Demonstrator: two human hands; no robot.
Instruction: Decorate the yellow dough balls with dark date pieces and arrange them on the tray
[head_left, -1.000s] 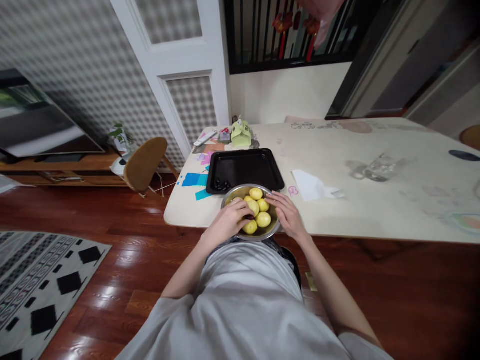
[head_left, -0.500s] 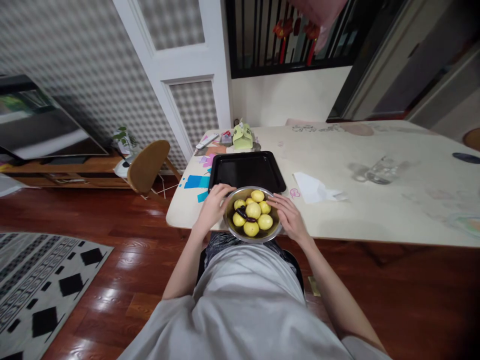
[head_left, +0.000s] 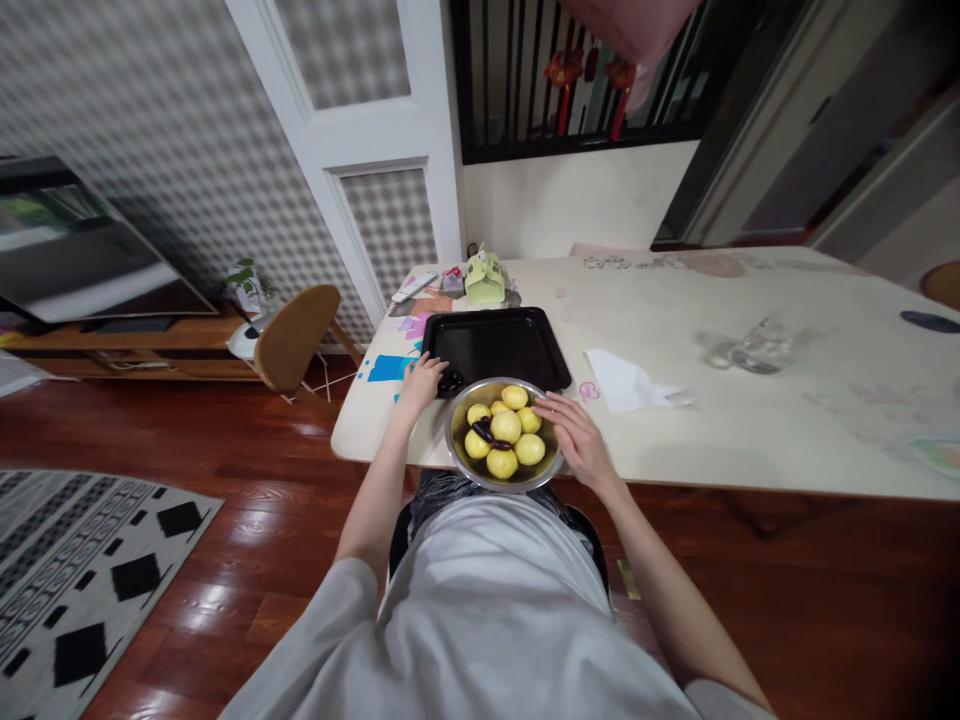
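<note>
A steel bowl (head_left: 453, 455) sits at the table's front edge, close to my body. Several yellow lemon-like fruits (head_left: 506, 428) fill it, with small dark purple, eggplant-shaped pieces (head_left: 482, 430) on top. My right hand (head_left: 581, 435) is at the bowl's right rim, fingers stretched over the edge and thumb on the outside. Left of the bowl, my left hand (head_left: 423, 383) reaches to the front-left corner of a black tray (head_left: 499, 345), its fingers apart. Small, shiny dark things (head_left: 451, 383) lie in that corner beside the fingers; their kind is unclear.
On the white table (head_left: 720, 430) are a folded white paper (head_left: 628, 380), a clear glass (head_left: 763, 348), a green box (head_left: 484, 280) and a white remote (head_left: 414, 288). A wooden chair (head_left: 300, 335) stands off the table's left end.
My left hand has let go of the bowl's left rim and moved left and forward to the tray's corner. My right hand has stayed at the bowl's right rim.
</note>
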